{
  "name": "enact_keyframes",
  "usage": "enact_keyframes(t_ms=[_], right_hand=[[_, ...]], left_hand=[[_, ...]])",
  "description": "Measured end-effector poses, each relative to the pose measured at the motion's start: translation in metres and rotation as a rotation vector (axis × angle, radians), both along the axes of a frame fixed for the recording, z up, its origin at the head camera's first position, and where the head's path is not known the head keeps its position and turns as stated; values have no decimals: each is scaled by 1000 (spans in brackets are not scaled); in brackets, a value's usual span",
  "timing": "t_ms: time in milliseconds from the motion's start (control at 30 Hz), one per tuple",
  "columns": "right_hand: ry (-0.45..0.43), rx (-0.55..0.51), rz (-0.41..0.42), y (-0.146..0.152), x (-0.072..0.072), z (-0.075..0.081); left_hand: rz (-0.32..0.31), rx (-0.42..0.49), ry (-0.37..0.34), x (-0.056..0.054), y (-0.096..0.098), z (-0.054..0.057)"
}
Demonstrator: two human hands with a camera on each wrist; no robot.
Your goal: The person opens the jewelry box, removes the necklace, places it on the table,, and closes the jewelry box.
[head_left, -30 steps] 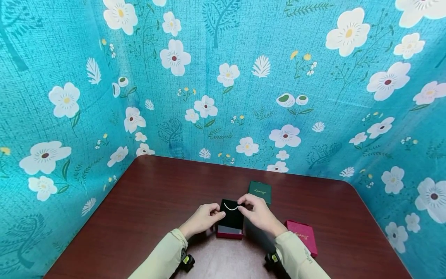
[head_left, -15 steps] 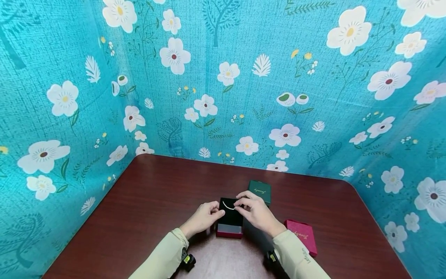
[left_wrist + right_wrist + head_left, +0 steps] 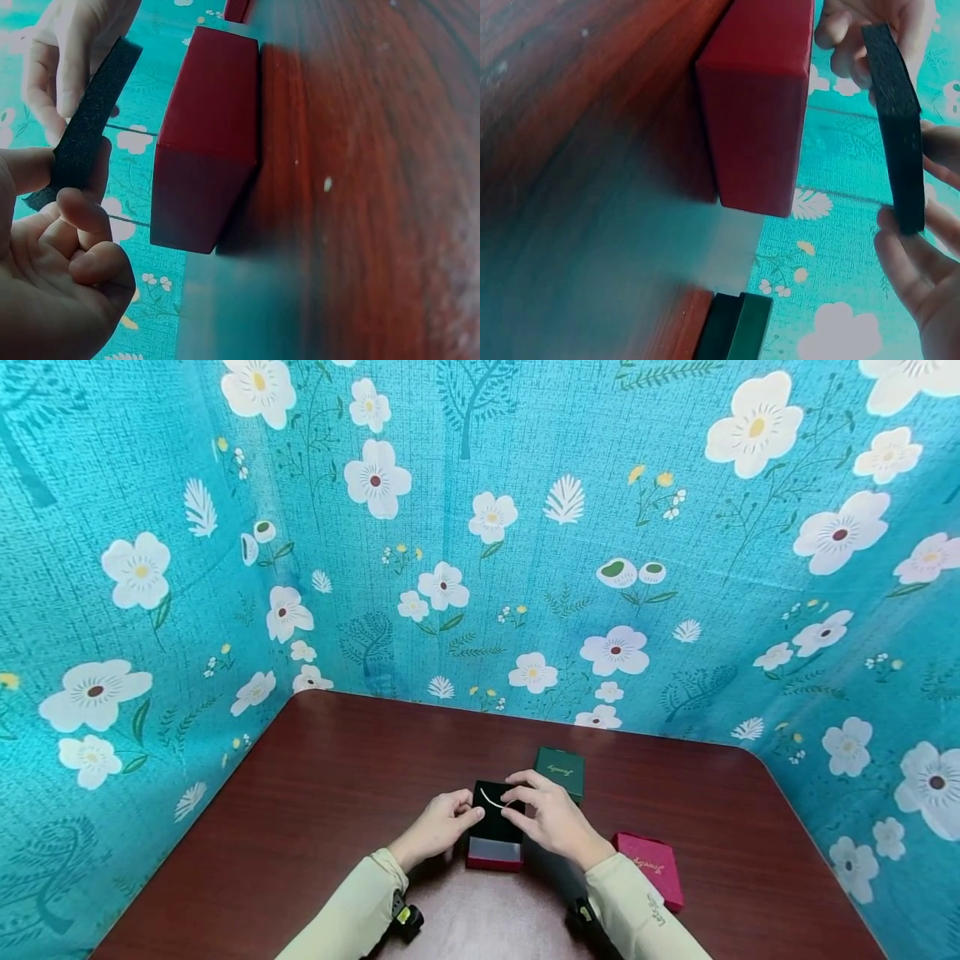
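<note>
Both hands are at a black jewelry-box foam pad (image 3: 491,825), which is raised and tilted above a red box base (image 3: 206,105). My left hand (image 3: 435,828) pinches the pad's left edge, its thumb on the front face. A slim pale curved necklace (image 3: 491,799) lies across the upper part of the pad. My right hand (image 3: 551,814) pinches the necklace near the pad's right side with thumb and index finger, hiding its right part. In the right wrist view, other right fingers (image 3: 907,259) touch the pad's lower edge from behind.
A green box (image 3: 561,770) with gold lettering lies behind my right hand. Right of my right forearm lies a red lid (image 3: 651,868) with gold lettering. The dark red-brown table (image 3: 375,752) meets a blue floral curtain (image 3: 450,527) at the back and sides.
My right hand has shifted slightly left over the pad, and the visible strand of necklace has become shorter and steeper. The pad has risen a little, showing more of the box's inside.
</note>
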State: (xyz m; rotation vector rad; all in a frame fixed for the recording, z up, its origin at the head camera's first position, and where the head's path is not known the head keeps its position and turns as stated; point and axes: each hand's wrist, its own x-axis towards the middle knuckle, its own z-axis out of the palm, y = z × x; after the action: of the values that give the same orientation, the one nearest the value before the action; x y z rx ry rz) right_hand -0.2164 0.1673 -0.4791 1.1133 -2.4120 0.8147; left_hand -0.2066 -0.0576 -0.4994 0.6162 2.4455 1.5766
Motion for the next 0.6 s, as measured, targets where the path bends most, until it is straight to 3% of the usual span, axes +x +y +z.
enact_keyframes(t_ms=[167,300,600], right_hand=[[127,40,11,-4,-1,1],[179,67,24,-6,-3,3],[120,163,-37,-10,1,5]], left_hand=[[2,-1,27,1,2,1],[12,-5,48,0,3,0],[7,4,37,-1,1,-1]])
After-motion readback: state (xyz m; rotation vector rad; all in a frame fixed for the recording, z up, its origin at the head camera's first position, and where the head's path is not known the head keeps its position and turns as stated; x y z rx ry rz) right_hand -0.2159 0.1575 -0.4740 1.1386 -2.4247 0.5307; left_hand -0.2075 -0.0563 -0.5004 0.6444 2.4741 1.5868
